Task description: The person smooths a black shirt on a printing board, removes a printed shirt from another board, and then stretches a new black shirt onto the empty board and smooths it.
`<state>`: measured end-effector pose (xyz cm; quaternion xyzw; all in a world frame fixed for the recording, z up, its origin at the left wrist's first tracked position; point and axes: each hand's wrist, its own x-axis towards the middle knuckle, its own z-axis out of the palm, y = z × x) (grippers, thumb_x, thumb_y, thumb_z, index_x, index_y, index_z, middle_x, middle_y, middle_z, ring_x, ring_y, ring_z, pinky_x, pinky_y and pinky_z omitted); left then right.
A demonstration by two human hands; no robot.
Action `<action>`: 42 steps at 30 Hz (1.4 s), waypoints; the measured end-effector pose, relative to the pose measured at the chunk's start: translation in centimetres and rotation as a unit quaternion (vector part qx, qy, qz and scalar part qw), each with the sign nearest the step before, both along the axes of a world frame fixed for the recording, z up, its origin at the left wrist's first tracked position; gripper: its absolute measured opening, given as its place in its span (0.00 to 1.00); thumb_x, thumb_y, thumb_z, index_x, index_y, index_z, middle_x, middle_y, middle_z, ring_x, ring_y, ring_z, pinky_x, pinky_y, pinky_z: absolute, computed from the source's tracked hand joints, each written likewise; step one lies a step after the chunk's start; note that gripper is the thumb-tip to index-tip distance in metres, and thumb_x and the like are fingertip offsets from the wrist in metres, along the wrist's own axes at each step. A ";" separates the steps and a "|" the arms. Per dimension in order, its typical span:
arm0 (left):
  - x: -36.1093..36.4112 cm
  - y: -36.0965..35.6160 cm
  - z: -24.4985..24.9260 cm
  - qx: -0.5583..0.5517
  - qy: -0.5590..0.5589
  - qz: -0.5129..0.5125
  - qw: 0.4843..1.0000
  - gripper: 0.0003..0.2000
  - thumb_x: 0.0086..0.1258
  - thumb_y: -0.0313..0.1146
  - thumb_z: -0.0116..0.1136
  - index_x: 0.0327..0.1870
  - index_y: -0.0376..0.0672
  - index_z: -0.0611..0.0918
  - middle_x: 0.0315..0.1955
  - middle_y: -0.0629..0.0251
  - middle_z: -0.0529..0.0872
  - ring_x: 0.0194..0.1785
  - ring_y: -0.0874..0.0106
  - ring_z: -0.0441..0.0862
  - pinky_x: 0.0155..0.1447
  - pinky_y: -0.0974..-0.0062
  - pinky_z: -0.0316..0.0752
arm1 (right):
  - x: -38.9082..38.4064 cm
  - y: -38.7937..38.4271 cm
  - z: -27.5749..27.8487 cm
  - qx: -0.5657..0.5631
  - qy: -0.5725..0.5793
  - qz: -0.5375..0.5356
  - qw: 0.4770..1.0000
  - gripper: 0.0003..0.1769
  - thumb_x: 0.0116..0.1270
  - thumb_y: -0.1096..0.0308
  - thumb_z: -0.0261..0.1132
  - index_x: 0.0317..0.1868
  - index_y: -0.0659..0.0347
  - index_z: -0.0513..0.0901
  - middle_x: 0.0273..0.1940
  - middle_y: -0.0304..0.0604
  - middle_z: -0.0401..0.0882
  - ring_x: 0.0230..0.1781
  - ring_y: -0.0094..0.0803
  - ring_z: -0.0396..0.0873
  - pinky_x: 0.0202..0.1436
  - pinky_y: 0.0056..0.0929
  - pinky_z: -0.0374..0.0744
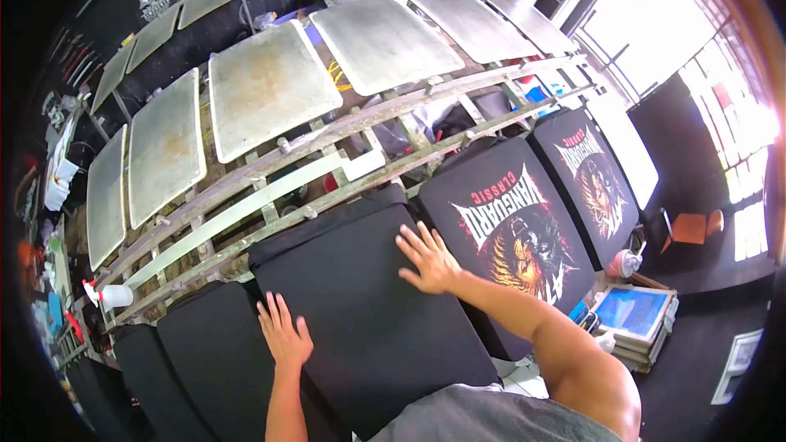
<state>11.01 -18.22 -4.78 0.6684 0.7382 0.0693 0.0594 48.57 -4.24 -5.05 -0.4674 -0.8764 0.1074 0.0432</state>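
Observation:
A plain black T-shirt (368, 295) lies stretched over a flat board right in front of me. On its left edge rests my left hand (286, 336), fingers spread and palm down. My right hand (429, 259) is laid flat near the shirt's upper right edge, fingers apart. Neither hand holds anything. To the right, a printed black shirt (520, 237) shows a roaring animal head and red and white lettering. Beyond it is another shirt with the same print (596, 176). Further plain black shirts (217, 344) cover the boards at left.
Bare, stained boards (274, 90) stand in a row across a metal rail frame (303, 143). A white spray bottle (110, 295) is at the left end. Stacked screen frames (634, 311) stand at lower right, near an orange chair (689, 228).

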 end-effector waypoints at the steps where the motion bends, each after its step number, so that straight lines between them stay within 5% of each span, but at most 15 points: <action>1: -0.9 2.1 -0.6 0.043 -0.051 -0.005 0.998 0.31 0.78 0.38 0.48 0.79 0.32 0.64 0.80 0.42 0.61 0.81 0.40 0.57 0.81 0.45 0.57 | -0.5 2.2 -0.8 -0.003 0.046 -0.003 0.999 0.44 0.74 0.42 0.61 0.82 0.57 0.61 0.84 0.52 0.52 0.81 0.65 0.55 0.80 0.61 0.61; 6: -6.9 10.7 -5.0 0.029 -0.311 0.118 0.943 0.23 0.84 0.46 0.48 0.71 0.42 0.78 0.72 0.45 0.75 0.72 0.48 0.75 0.74 0.58 0.69 | -3.5 10.8 -2.6 -0.125 0.297 -0.129 0.938 0.32 0.68 0.53 0.71 0.66 0.64 0.78 0.71 0.60 0.73 0.71 0.52 0.74 0.71 0.42 0.76; 9: -5.7 12.5 -1.8 -0.096 -0.425 0.310 0.845 0.31 0.82 0.59 0.49 0.73 0.43 0.76 0.74 0.47 0.73 0.77 0.51 0.69 0.76 0.60 0.66 | -4.1 12.6 -2.5 -0.238 0.281 -0.271 0.889 0.40 0.65 0.41 0.71 0.66 0.65 0.80 0.66 0.65 0.78 0.71 0.54 0.75 0.74 0.42 0.73; 11: -4.8 11.6 -1.1 -0.138 -0.519 0.482 0.693 0.43 0.77 0.70 0.45 0.79 0.43 0.69 0.80 0.51 0.65 0.81 0.54 0.64 0.80 0.56 0.60 | -3.4 12.9 -5.4 -0.264 0.254 -0.310 0.877 0.52 0.64 0.29 0.66 0.69 0.72 0.77 0.68 0.69 0.76 0.73 0.57 0.73 0.76 0.42 0.70; 13: -5.9 8.9 -3.3 -0.131 -0.606 0.441 0.649 0.48 0.75 0.74 0.44 0.82 0.39 0.63 0.82 0.54 0.60 0.82 0.54 0.61 0.82 0.53 0.56 | -3.2 11.1 -3.8 -0.301 0.247 -0.375 0.841 0.60 0.64 0.23 0.62 0.66 0.83 0.76 0.67 0.75 0.75 0.73 0.58 0.73 0.76 0.44 0.69; 17: -5.1 5.3 -2.1 -0.078 -0.699 0.383 0.599 0.44 0.79 0.69 0.44 0.81 0.38 0.65 0.79 0.51 0.66 0.80 0.55 0.65 0.81 0.61 0.60 | -2.0 9.3 -2.2 -0.297 0.283 -0.360 0.838 0.52 0.66 0.26 0.63 0.62 0.76 0.81 0.59 0.72 0.82 0.66 0.57 0.80 0.70 0.44 0.75; 19: -3.2 4.1 -0.5 -0.026 -0.395 0.312 0.864 0.34 0.82 0.55 0.48 0.79 0.38 0.66 0.76 0.45 0.70 0.79 0.50 0.67 0.79 0.62 0.63 | -2.4 7.3 -1.7 -0.190 0.263 -0.348 0.879 0.44 0.69 0.40 0.68 0.67 0.74 0.76 0.63 0.68 0.80 0.66 0.58 0.78 0.71 0.47 0.74; 22: -1.3 1.3 -1.2 0.141 -0.167 0.101 0.971 0.31 0.78 0.41 0.57 0.77 0.35 0.67 0.75 0.44 0.70 0.78 0.42 0.65 0.79 0.51 0.62 | -3.0 3.9 -1.1 -0.032 0.232 -0.207 0.950 0.35 0.70 0.52 0.68 0.67 0.72 0.76 0.66 0.64 0.77 0.69 0.58 0.74 0.74 0.49 0.71; 23: -0.7 1.3 -0.9 0.141 -0.140 0.070 0.978 0.30 0.77 0.40 0.58 0.76 0.35 0.68 0.75 0.45 0.71 0.78 0.41 0.65 0.79 0.49 0.62 | -3.0 3.2 -1.4 0.083 0.209 -0.110 0.968 0.30 0.71 0.58 0.67 0.66 0.71 0.77 0.66 0.61 0.76 0.71 0.58 0.71 0.75 0.50 0.69; 26: 0.1 4.4 -0.4 0.123 -0.120 -0.003 0.985 0.29 0.76 0.40 0.58 0.75 0.36 0.70 0.75 0.47 0.70 0.78 0.41 0.65 0.79 0.46 0.62 | -6.3 2.2 1.0 0.060 0.150 -0.018 0.987 0.28 0.70 0.59 0.65 0.66 0.65 0.78 0.71 0.55 0.72 0.75 0.56 0.65 0.78 0.59 0.63; 30: -2.6 10.7 -2.8 0.164 -0.093 0.048 0.981 0.19 0.77 0.40 0.58 0.61 0.38 0.81 0.61 0.52 0.82 0.67 0.47 0.77 0.70 0.51 0.72 | -9.1 6.1 0.4 0.064 0.125 -0.043 0.989 0.29 0.71 0.55 0.64 0.66 0.64 0.78 0.71 0.53 0.72 0.75 0.55 0.65 0.78 0.60 0.62; 32: -4.0 13.1 -2.1 -0.001 -0.118 0.117 0.986 0.21 0.81 0.49 0.49 0.49 0.41 0.87 0.46 0.51 0.89 0.58 0.47 0.83 0.64 0.52 0.77 | -9.0 9.4 -1.1 0.064 0.125 -0.085 0.986 0.26 0.72 0.51 0.62 0.60 0.61 0.84 0.65 0.55 0.79 0.66 0.55 0.75 0.73 0.58 0.66; 36: -6.5 16.4 -1.5 -0.163 -0.162 0.195 0.954 0.35 0.82 0.61 0.36 0.49 0.38 0.90 0.56 0.43 0.87 0.62 0.42 0.81 0.68 0.52 0.73 | -7.7 14.8 -0.8 -0.164 0.038 -0.189 0.968 0.34 0.76 0.39 0.54 0.52 0.65 0.88 0.53 0.64 0.87 0.58 0.61 0.83 0.73 0.54 0.69; 38: -8.2 17.0 -2.8 -0.200 -0.270 0.236 0.912 0.37 0.80 0.66 0.33 0.59 0.43 0.88 0.60 0.39 0.84 0.69 0.44 0.78 0.74 0.55 0.69 | -6.4 16.7 -2.0 -0.232 0.058 -0.219 0.946 0.40 0.76 0.35 0.51 0.56 0.68 0.86 0.57 0.71 0.82 0.63 0.65 0.79 0.71 0.50 0.73; 42: -9.1 15.6 -4.3 -0.131 -0.311 0.193 0.921 0.35 0.80 0.63 0.39 0.60 0.39 0.86 0.59 0.40 0.85 0.69 0.46 0.78 0.73 0.58 0.69 | -4.7 15.5 -1.8 -0.247 0.098 -0.246 0.932 0.39 0.76 0.35 0.53 0.56 0.69 0.86 0.57 0.73 0.81 0.64 0.65 0.78 0.70 0.50 0.74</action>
